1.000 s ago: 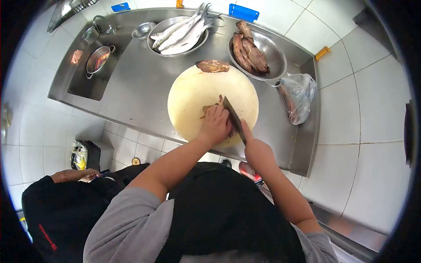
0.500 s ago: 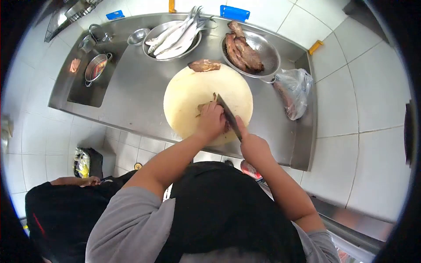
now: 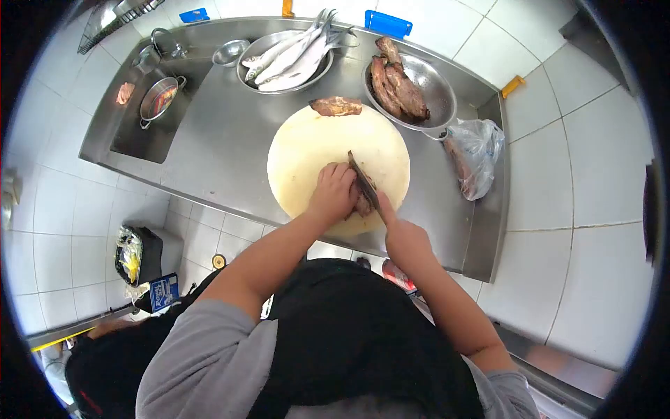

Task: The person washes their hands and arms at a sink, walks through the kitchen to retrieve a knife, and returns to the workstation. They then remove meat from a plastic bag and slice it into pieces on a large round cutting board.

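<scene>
On the round cutting board [image 3: 296, 143], my left hand [image 3: 333, 190] is closed with curled fingers over a piece of smoked meat [image 3: 363, 206], which it partly hides. My right hand [image 3: 407, 241] grips a kitchen knife [image 3: 363, 178], index finger stretched along the blade. The blade lies right beside my left fingertips, against the meat; dark bits cling to its face. A larger browned slab of meat [image 3: 336, 106] rests at the board's far edge.
Behind the board stand a bowl of whole fish [image 3: 259, 85] and a steel colander [image 3: 447, 94] of smoked meat. A plastic bag with meat [image 3: 481, 155] lies right. At left, the sink [image 3: 150, 143] holds a pot [image 3: 157, 99]. Another person [image 3: 105, 370] is lower left, near a bin [image 3: 150, 255].
The strips left of my left hand no longer show there. The knife blade has turned, showing its bit-covered face. The other person has moved down and away from the counter; the view has shifted slightly.
</scene>
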{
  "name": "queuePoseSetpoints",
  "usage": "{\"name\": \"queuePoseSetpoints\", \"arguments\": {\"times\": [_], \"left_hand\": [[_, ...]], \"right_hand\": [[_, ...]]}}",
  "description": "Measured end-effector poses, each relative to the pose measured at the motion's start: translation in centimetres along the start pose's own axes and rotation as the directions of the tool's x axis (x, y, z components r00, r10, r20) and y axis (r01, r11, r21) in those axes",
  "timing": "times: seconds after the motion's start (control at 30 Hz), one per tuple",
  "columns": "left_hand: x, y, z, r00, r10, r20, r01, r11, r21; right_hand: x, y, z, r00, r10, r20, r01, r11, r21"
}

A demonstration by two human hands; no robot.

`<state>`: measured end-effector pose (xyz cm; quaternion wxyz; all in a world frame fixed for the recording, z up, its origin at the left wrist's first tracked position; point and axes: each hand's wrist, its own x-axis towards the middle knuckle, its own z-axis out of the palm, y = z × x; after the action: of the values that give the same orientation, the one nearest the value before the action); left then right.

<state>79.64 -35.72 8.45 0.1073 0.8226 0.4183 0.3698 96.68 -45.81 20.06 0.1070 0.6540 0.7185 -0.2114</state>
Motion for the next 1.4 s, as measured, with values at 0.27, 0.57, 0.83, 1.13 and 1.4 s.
{"name": "queuePoseSetpoints", "arguments": {"times": [0.27, 0.57, 0.83, 1.13, 1.4], "left_hand": [[0.5, -0.3, -0.1, 1.000, -0.016, -0.007, 0.017, 1.000, 0.010], [0.7, -0.3, -0.3, 0.995, -0.075, 0.072, 0.074, 0.997, 0.020], [0.2, -0.3, -0.3, 0.998, -0.049, 0.042, 0.049, 0.999, 0.000], [0.4, -0.5, -0.1, 0.998, -0.054, -0.016, 0.054, 0.999, 0.002], [0.7, -1.2, -0.1, 0.999, -0.032, -0.012, 0.032, 0.999, 0.007]], "right_hand": [[-1.9, -0.7, -3.4, 0.999, -0.042, 0.007, 0.042, 0.998, -0.042], [1.6, 0.0, -0.3, 0.997, -0.002, -0.082, 0.005, 0.999, 0.040], [1.3, -0.8, 0.2, 0.999, 0.013, -0.032, -0.010, 0.996, 0.092], [-0.5, -1.6, -3.7, 0.999, 0.001, 0.034, -0.003, 0.999, 0.049], [2.0, -0.6, -1.9, 0.994, -0.043, -0.102, 0.047, 0.998, 0.033]]}}
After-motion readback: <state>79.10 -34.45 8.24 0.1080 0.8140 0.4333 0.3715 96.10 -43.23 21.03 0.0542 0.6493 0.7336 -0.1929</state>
